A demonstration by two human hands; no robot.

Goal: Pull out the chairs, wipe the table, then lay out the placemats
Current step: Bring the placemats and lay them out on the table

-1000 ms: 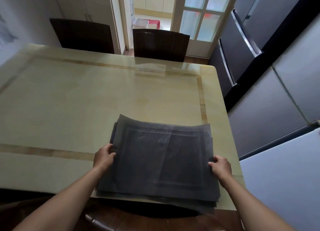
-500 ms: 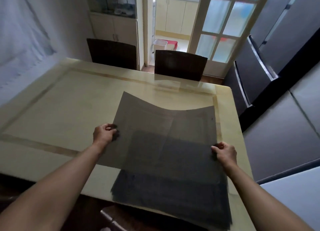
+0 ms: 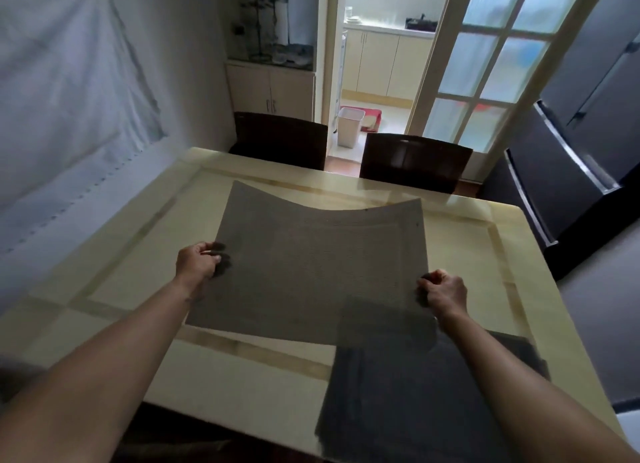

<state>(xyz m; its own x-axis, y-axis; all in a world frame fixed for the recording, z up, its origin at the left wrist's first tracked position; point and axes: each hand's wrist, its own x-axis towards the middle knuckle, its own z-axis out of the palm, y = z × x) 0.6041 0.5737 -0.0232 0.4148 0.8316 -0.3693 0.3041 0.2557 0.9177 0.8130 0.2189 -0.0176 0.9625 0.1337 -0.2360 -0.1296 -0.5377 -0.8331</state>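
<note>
Hands first, in the head view: the left hand (image 3: 197,263) grips the placemat (image 3: 311,268) at its 9 o'clock edge and the right hand (image 3: 445,289) grips it at 3 o'clock, the fingers of both curled round the mesh. Spread between them over the table (image 3: 114,272), the placemat sags in the middle, and its near right corner overlaps the darker stack (image 3: 415,393) lying at the table's 5 o'clock corner. Two dark chairs (image 3: 280,138) stand along the far side, at 12 and 1 o'clock.

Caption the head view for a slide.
Left hand and right hand hold one grey placemat above the table, partly over the dark stack.
</note>
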